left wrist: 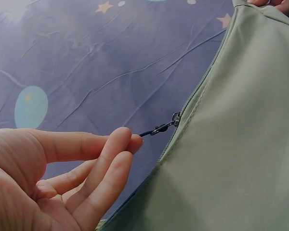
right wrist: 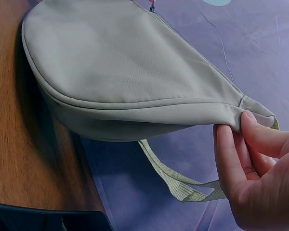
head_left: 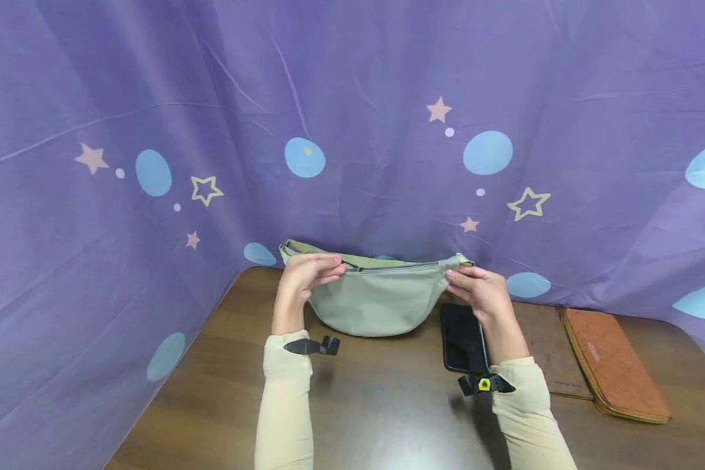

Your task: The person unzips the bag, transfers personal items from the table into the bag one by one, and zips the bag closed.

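A sage-green waist bag (head_left: pixel 376 297) stands upright on the brown table (head_left: pixel 376 405) against the purple curtain. My left hand (head_left: pixel 311 271) is at its top left end and pinches the small black zipper pull (left wrist: pixel 156 129) between thumb and fingertips (left wrist: pixel 125 144). My right hand (head_left: pixel 476 287) pinches the bag's right end (right wrist: pixel 243 113) by the strap loop. The bag's webbing strap (right wrist: pixel 176 183) hangs behind it. In the left wrist view the zipper slider (left wrist: pixel 175 119) sits on the bag's top seam.
A black phone (head_left: pixel 463 337) lies flat just right of the bag, under my right wrist. An orange-brown quilted wallet (head_left: pixel 613 362) rests on a brown mat (head_left: pixel 549 356) farther right. The star-patterned purple curtain (head_left: pixel 352 130) closes off the back and left sides.
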Demonstrator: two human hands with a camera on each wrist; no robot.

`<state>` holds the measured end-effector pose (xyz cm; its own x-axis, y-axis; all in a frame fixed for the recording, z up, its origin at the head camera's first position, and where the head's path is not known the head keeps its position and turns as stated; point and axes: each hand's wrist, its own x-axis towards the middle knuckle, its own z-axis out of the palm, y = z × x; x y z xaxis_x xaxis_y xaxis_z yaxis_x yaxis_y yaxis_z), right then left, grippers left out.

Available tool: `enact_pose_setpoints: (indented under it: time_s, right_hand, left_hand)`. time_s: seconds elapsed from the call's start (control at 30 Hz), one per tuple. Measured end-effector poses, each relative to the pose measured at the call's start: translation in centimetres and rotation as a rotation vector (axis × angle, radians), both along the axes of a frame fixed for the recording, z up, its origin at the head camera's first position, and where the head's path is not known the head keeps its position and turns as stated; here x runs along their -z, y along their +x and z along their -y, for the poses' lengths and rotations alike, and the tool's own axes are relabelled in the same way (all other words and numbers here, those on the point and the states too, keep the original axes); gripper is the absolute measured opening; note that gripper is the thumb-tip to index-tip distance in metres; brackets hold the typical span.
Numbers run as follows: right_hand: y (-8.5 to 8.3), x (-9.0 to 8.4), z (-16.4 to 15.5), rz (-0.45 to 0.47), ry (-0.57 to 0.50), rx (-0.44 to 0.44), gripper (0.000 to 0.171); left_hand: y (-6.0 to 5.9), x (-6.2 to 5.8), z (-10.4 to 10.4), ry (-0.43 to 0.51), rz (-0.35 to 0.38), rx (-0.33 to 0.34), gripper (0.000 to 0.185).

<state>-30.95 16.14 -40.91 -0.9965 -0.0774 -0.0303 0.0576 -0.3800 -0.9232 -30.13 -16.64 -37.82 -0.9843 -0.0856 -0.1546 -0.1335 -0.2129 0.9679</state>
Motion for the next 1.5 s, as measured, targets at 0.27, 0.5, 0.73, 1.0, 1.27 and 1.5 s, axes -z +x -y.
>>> enact_pose_setpoints:
  time_s: [0.27, 0.5, 0.73, 1.0, 1.27, 1.5]
  right_hand:
    - [0.4, 0.6, -0.1, 0.027, -0.025, 0.023, 0.042]
    - [0.4, 0.9, 0.0, 0.019, -0.033, 0.030, 0.041]
    - [0.3, 0.8, -0.3, 0.017, -0.043, 0.008, 0.043]
    - [0.3, 0.4, -0.4, 0.015, -0.038, -0.002, 0.044]
    - [0.1, 0.5, -0.1, 0.001, -0.048, -0.028, 0.045]
    - [-0.1, 0.5, -0.4, -0.006, -0.050, -0.040, 0.045]
  left_hand:
    - [-0.1, 0.2, 0.1, 0.000, -0.001, -0.012, 0.023]
    - [0.0, 0.4, 0.5, 0.001, 0.009, -0.064, 0.019]
    - [0.0, 0.6, 1.2, 0.010, -0.002, -0.081, 0.026]
    - [0.5, 0.5, 2.3, -0.004, -0.031, -0.156, 0.031]
    - [0.7, 0.3, 2.8, 0.033, -0.020, -0.197, 0.034]
    - [0.7, 0.3, 3.4, 0.065, -0.034, -0.261, 0.028]
